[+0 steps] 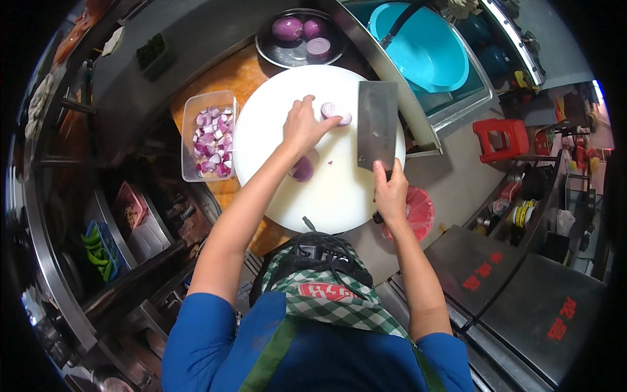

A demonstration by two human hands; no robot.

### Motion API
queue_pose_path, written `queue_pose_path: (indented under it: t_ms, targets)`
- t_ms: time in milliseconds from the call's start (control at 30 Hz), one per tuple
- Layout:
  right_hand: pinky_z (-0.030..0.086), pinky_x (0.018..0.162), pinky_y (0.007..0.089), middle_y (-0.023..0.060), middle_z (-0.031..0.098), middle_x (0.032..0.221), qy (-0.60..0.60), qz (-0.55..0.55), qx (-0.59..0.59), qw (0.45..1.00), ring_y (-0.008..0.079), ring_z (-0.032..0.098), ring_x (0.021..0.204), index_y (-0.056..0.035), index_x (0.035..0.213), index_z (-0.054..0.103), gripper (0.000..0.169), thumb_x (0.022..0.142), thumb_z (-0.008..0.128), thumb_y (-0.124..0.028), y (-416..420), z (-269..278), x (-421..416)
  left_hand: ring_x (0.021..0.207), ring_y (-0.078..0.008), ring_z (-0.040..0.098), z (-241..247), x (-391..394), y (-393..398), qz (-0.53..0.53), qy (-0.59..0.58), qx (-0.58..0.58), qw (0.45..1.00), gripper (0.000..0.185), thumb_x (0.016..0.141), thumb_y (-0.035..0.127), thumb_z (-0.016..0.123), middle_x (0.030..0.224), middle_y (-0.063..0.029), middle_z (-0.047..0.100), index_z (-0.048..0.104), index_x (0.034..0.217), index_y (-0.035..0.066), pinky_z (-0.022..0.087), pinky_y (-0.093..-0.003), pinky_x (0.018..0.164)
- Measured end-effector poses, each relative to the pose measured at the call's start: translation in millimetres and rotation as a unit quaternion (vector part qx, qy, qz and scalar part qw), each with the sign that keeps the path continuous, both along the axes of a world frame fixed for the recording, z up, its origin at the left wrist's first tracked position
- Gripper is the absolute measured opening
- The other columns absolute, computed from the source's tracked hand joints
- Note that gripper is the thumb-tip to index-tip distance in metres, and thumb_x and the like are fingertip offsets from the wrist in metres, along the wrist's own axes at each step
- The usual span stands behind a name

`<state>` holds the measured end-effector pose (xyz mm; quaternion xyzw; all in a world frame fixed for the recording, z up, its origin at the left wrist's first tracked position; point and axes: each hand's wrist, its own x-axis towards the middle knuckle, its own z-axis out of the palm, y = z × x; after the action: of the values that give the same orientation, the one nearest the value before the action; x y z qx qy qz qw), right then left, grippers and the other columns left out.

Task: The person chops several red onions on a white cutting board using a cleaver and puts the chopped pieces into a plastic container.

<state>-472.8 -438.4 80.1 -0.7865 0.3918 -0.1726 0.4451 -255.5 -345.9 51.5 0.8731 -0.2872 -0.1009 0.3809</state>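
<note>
My left hand (304, 125) is over the round white cutting board (274, 196), its thumb and fingers spread. The thumb tip meets or overlaps the edge of a cut red onion piece (335, 112), whose pale rings face up. In my right hand (392, 191) is the handle of a cleaver (377, 122); its broad blade lies over the board's right side, pointing away from me. Another red onion piece (302, 170) rests beside my left wrist, partly covered by it. A tiny purple scrap (330, 162) lies near the middle of the board.
Diced red onion (214, 142) fills part of a clear plastic container (188, 169) left of the board. Behind the board, a metal plate (274, 58) holds several onions, one cut. A turquoise basin (431, 54) sits in the sink. A red bin (421, 210) stands below right.
</note>
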Motion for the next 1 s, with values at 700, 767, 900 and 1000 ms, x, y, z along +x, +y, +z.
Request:
queue_pose_path:
  t_ms: [700, 767, 900, 1000]
  targets:
    - [0.049, 0.073, 0.0524, 0.0293, 0.065, 0.084, 0.137, 0.077, 0.010, 0.987, 0.0496, 0.063, 0.082, 0.0004, 0.100, 0.053, 0.023, 0.095, 0.057, -0.022, 5.9, 13.2, 30.2, 0.082, -0.0219, 0.062, -1.6, 23.2, 46.9, -0.225, -0.021, 0.027, 0.974, 0.055, 0.076, 0.010, 0.081, 0.109, -0.0131, 0.054, 0.058, 0.125, 0.003, 0.056, -0.0330, 0.078]
    - [0.048, 0.072, 0.0530, 0.0294, 0.064, 0.082, 0.140, 0.084, 0.000, 0.987, 0.0499, 0.062, 0.080, -0.0003, 0.100, 0.053, 0.023, 0.095, 0.058, -0.022, 7.6, 14.2, 33.7, 0.081, -0.0206, 0.062, -4.7, 21.1, 45.3, -0.221, -0.039, 0.013, 0.974, 0.055, 0.074, 0.009, 0.082, 0.108, -0.0125, 0.054, 0.059, 0.123, 0.002, 0.056, -0.0321, 0.077]
    - [0.049, 0.069, 0.0505, 0.0296, 0.066, 0.085, 0.137, 0.094, -0.004, 0.986, 0.0497, 0.063, 0.081, 0.0019, 0.095, 0.050, 0.025, 0.094, 0.062, -0.020, 6.5, 15.9, 34.1, 0.088, -0.0324, 0.066, -4.0, 20.6, 44.7, -0.221, -0.014, -0.004, 0.975, 0.052, 0.073, 0.006, 0.081, 0.110, -0.0180, 0.054, 0.058, 0.120, 0.003, 0.057, -0.0405, 0.078]
    - [0.049, 0.069, 0.0511, 0.0296, 0.066, 0.085, 0.163, 0.103, -0.020, 0.981, 0.0498, 0.063, 0.080, 0.0018, 0.095, 0.049, 0.024, 0.094, 0.061, -0.019, 7.8, 20.3, 37.0, 0.086, -0.0316, 0.066, -5.7, 19.7, 47.5, -0.212, -0.004, -0.021, 0.977, 0.051, 0.074, 0.006, 0.080, 0.110, -0.0180, 0.054, 0.058, 0.120, 0.003, 0.057, -0.0400, 0.077]
